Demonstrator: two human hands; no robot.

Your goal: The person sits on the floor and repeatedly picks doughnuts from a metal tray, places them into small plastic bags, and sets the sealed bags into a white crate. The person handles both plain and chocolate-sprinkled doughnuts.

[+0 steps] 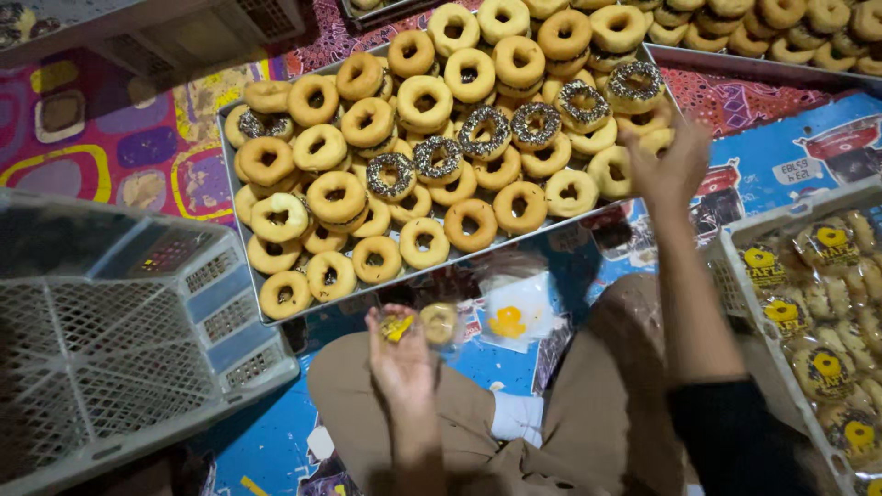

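a small home-style bakery packing spot on the floor: a metal tray [241,241] heaped with doughnuts [432,165], plastic crates [119,340], and a crate of bagged doughnuts [827,303] on patterned mats [119,147].

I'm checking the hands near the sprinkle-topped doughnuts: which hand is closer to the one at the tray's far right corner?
The right hand: it reaches just below that sprinkled doughnut. The left hand is well off, below the tray, holding a bagged doughnut.
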